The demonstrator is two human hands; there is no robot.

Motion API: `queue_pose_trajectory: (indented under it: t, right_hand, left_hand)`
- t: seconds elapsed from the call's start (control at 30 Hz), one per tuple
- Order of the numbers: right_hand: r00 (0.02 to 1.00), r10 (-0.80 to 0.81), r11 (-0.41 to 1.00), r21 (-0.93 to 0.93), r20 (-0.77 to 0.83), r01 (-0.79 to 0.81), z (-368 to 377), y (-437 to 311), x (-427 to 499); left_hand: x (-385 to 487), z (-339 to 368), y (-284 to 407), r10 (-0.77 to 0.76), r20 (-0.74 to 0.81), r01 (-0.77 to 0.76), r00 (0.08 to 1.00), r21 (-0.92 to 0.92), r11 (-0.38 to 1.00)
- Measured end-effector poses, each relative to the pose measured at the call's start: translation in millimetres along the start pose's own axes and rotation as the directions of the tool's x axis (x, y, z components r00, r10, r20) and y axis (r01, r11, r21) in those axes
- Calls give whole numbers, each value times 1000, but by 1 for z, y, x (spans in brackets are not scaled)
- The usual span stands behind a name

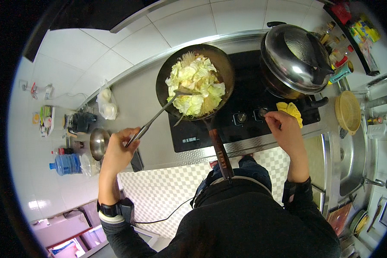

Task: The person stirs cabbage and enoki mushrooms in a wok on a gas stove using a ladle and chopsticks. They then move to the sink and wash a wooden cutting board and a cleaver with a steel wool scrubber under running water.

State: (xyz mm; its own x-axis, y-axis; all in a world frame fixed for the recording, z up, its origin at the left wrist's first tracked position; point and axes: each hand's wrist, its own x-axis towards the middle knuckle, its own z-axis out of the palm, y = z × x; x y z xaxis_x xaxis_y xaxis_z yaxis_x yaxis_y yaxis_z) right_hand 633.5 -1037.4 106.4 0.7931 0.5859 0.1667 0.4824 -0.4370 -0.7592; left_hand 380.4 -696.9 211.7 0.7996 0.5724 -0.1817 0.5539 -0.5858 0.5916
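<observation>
My left hand (119, 148) grips the handle of a metal cooking spatula (154, 118). The spatula's head rests on chopped cabbage (193, 72) heaped in a dark wok (163, 77). Thin pale noodles (188, 58) show at the heap's far edge. The wok's wooden handle (218, 150) points towards my body. At the front of the black glass cooktop (193, 138), my right hand (285, 132) has its fingertips at the right control knob (262, 113), partly covering it. The left control knob (241, 118) is in plain sight. A yellow cloth (290, 113) lies just beyond my right hand.
A large lidded steel pot (296, 58) stands right of the wok. Further right are a tan plastic basket (347, 111) and a sink (353, 161). Left are a bagged item (107, 103), a steel bowl (98, 144) and a blue water jug (67, 164). A cable (167, 220) hangs beside me.
</observation>
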Motion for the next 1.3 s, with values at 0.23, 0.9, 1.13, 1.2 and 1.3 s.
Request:
queue_pose_trajectory:
  t: [0.23,0.9,1.13,1.2,1.3]
  right_hand:
    - [996,-31,999,-25,89,33,11,-9,4]
    - [995,-3,1000,-24,102,5,10,-3,-4]
    - [996,14,1000,-27,93,-11,14,2,-10]
    - [996,-4,1000,-19,92,6,16,1,-11]
    - [995,-14,1000,-12,94,15,16,-1,-12]
  left_hand:
    - [0,-16,-4,-29,-14,28,999,-98,995]
    - [-3,-35,35,-256,361,279,897,-11,960]
    - [1,-55,23,-174,186,228,967,-327,917]
    - [18,-38,12,-209,106,234,972,-417,878]
    - [47,-4,-2,-232,-3,206,973,-451,869]
